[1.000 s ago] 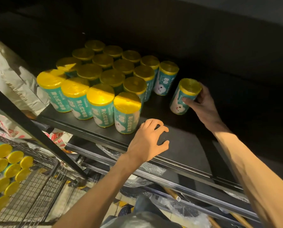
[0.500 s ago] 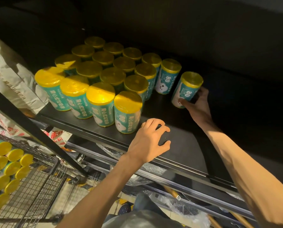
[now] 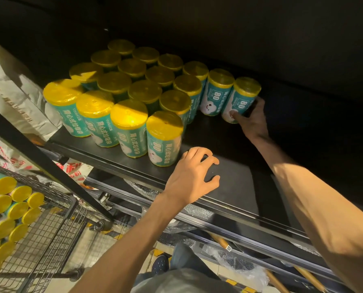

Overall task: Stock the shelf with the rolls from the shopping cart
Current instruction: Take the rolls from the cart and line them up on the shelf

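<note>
Head cam: R hand (image 3: pixel 253 121) grips cylindrical glossy-wrapped roll (image 3: pixel 240 100); black shelf (image 3: pixel 229 187).

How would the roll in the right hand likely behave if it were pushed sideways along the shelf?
The roll stands upright but tall for its base, so a high push would probably tip it. Being cylindrical, it would likely roll once down. Its glossy wrapper suggests it may slide easily on the shelf under the right hand.

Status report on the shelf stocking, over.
Right hand grips end roll beside the rows on the shelf. Left hand braced on shelf edge, empty. More rolls in cart. Nothing blocking.
</note>
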